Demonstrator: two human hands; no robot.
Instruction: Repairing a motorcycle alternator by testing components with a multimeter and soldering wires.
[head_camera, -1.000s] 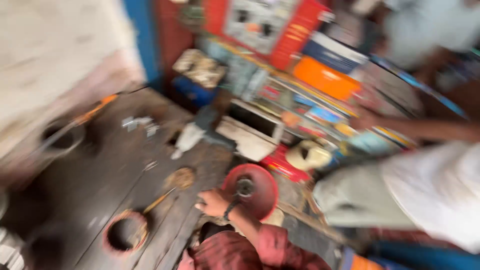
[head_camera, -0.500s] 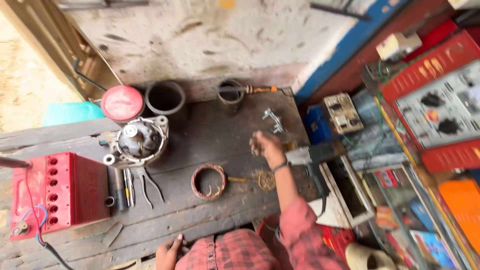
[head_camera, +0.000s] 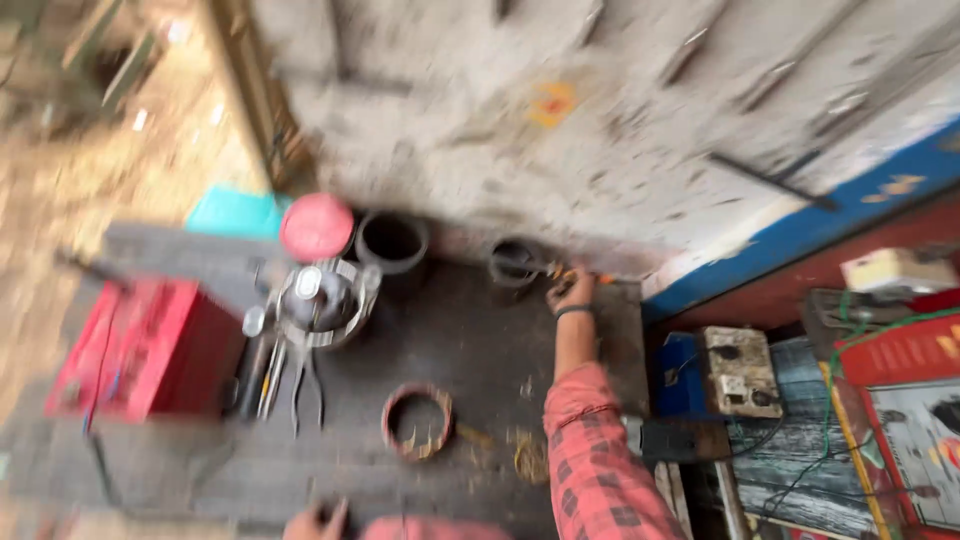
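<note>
Red box (head_camera: 130, 345) at 9 o'clock on dark wooden bench (head_camera: 480, 350). Pliers (head_camera: 305, 385) just beside it, below round metal housing (head_camera: 325, 300); red lid (head_camera: 316, 227) at housing's 12 o'clock. Left hand (head_camera: 315, 520) at bench's 6 o'clock edge, mostly cut off; grip cannot be told. Copper-wound ring (head_camera: 417, 423) at centre, untouched. Right hand (head_camera: 572, 290) stretched to 1 o'clock, fingers curled around orange-handled tool (head_camera: 560, 270) beside small black ring (head_camera: 515, 263); blur hides detail.
</note>
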